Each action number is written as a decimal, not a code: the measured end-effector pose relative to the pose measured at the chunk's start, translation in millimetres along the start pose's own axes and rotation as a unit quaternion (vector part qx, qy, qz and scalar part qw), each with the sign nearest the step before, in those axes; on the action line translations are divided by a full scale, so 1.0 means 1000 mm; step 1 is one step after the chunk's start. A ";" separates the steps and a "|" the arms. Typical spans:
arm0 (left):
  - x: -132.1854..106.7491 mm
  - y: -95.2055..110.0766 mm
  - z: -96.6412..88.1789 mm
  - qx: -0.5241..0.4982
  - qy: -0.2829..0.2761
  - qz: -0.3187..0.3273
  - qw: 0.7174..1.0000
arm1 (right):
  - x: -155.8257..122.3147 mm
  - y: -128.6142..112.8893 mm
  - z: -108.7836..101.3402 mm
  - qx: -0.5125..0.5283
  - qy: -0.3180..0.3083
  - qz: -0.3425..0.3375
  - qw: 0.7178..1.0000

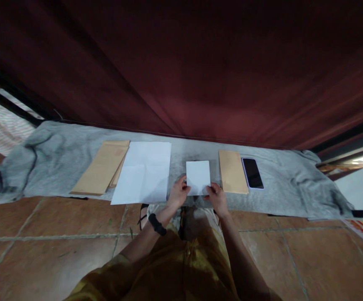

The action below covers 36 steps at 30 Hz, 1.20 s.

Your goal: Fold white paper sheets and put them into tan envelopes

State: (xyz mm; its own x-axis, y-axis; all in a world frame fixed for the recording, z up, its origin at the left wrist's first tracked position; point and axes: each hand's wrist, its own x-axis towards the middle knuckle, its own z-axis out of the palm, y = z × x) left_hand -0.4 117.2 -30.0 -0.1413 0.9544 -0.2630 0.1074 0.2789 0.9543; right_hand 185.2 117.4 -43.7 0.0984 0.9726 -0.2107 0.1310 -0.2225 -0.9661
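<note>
Between my two hands is a small white rectangle of folded paper [198,175], just above the grey cloth. My left hand [178,192] pinches its lower left edge, with the thumb on top. At the lower right corner, my right hand [217,198] grips it the same way. Left of it lies a stack of larger white sheets [144,171] with crease lines. Close to my right hand, a brown envelope [233,172] rests on the cloth.
More brown envelopes [101,167] lie left of the white sheets, partly under them. A phone [253,173] with a pale purple case sits right of the single envelope stack. The grey cloth [285,179] covers a narrow surface before a dark red curtain [181,75]. Tiled floor [84,221] shows below.
</note>
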 end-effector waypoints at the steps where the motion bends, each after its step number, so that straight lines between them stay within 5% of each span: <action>1: -0.002 -0.001 -0.001 0.014 0.004 0.007 1.000 | 0.001 0.000 0.001 -0.003 0.002 0.001 1.000; 11: -0.009 -0.007 -0.004 0.181 0.041 0.097 0.978 | 0.004 -0.001 0.010 -0.104 0.018 0.009 0.994; 15: -0.021 -0.006 -0.020 0.249 0.050 0.158 0.954 | 0.002 -0.003 0.010 -0.145 0.018 0.000 0.989; 20: -0.028 -0.002 -0.087 0.338 0.155 0.213 0.904 | 0.000 -0.004 0.010 -0.163 0.020 -0.008 0.986; 30: -0.042 -0.003 -0.244 0.485 0.399 -0.021 0.778 | 0.004 0.003 0.005 -0.103 0.044 -0.009 0.994; 33: -0.038 -0.004 -0.281 0.483 0.384 -0.108 0.779 | 0.006 0.003 -0.001 -0.111 0.059 -0.015 0.992; 36: -0.034 -0.006 -0.303 0.479 0.305 -0.164 0.807 | 0.005 0.003 -0.004 -0.130 0.066 -0.015 0.989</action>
State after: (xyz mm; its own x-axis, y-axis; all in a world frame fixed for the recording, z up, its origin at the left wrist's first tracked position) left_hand -294.7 50.2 16.1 -0.7431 0.6641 -0.0824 0.6356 0.7389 0.2238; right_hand 190.0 121.5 -47.4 0.2170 0.9654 -0.1447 0.3826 -0.2205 -0.8972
